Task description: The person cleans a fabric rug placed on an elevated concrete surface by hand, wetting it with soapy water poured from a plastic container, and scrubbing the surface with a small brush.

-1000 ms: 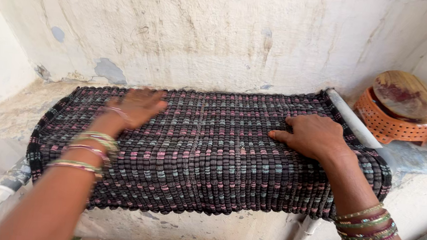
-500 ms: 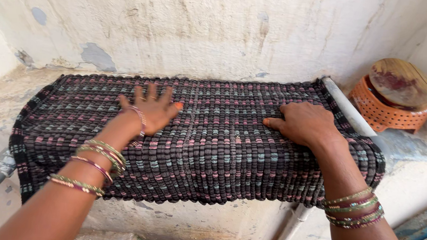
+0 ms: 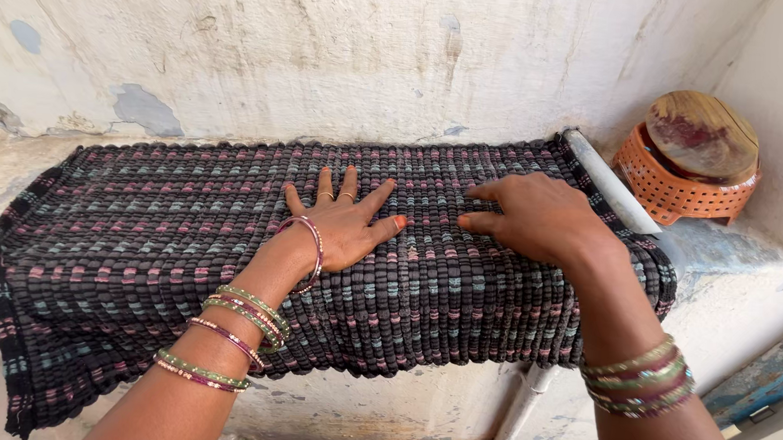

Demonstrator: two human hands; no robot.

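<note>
From the head view, I am in the middle of smoothing a dark woven mat [image 3: 226, 264] that lies draped over a plastered ledge [image 3: 733, 268], its front edge hanging down past the lip. My left hand [image 3: 342, 221] lies flat near the middle of the mat, fingers spread wide, palm pressed down, gripping nothing. My right hand [image 3: 541, 218] rests on the mat just to the right of the left one, fingers stretched out and pointing toward it; it too is unclenched and only presses on the weave. The fingertips of the two hands are near each other but not touching.

A white pipe [image 3: 607, 181] runs along the mat's right end, and beyond it, in the corner, stands an orange perforated stool with a round wooden top [image 3: 696, 157]. The rough whitewashed wall [image 3: 374, 56] rises directly behind the mat.

As I judge it, the flattening is well along at the centre. The next move calls for pressing outward toward the mat's ends, where the left part looks more rumpled, with palms kept flat so the weave does not bunch.

Against the earlier frames, both my hands have drawn inward: the left one was nearer the mat's left part, the right one close to the pipe, and now they nearly meet at the centre.
</note>
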